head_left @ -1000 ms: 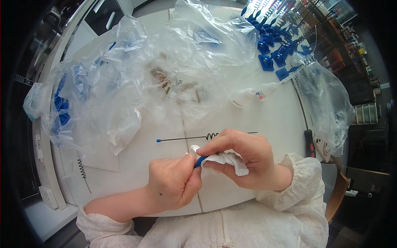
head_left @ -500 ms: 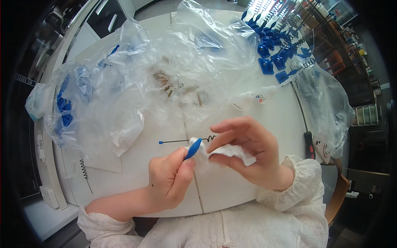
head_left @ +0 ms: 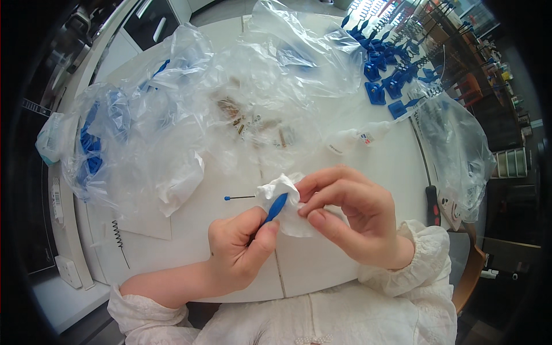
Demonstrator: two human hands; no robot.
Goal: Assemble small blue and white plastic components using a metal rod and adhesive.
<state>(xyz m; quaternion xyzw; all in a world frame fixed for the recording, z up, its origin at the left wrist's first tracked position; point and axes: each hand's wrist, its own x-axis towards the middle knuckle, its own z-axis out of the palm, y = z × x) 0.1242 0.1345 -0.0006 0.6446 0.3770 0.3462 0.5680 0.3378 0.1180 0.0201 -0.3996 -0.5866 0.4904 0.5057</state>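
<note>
My left hand (head_left: 238, 247) is closed round a slim blue plastic piece (head_left: 278, 206) with a tapered end, which points up and to the right. A crumpled white tissue (head_left: 280, 185) lies against that piece and behind it. With its fingertips, my right hand (head_left: 362, 215) pinches the tissue's right side. Just beyond the hands, a thin black wire (head_left: 241, 198) with a blue tip rests on the white table; the tissue covers its other end.
Clear plastic bags (head_left: 155, 115) spread over the table's left and far parts, one with small metal parts (head_left: 237, 118). Blue bases with spring wires (head_left: 376, 93) crowd the far right. A white bottle (head_left: 351, 140), a screwdriver (head_left: 432, 204) and a loose spring wire (head_left: 118, 237) lie about.
The tissue has moved left and now spreads behind the blue piece, hiding the wire's coil. My right hand's fingers have drawn closer together on it. My left hand keeps its grip.
</note>
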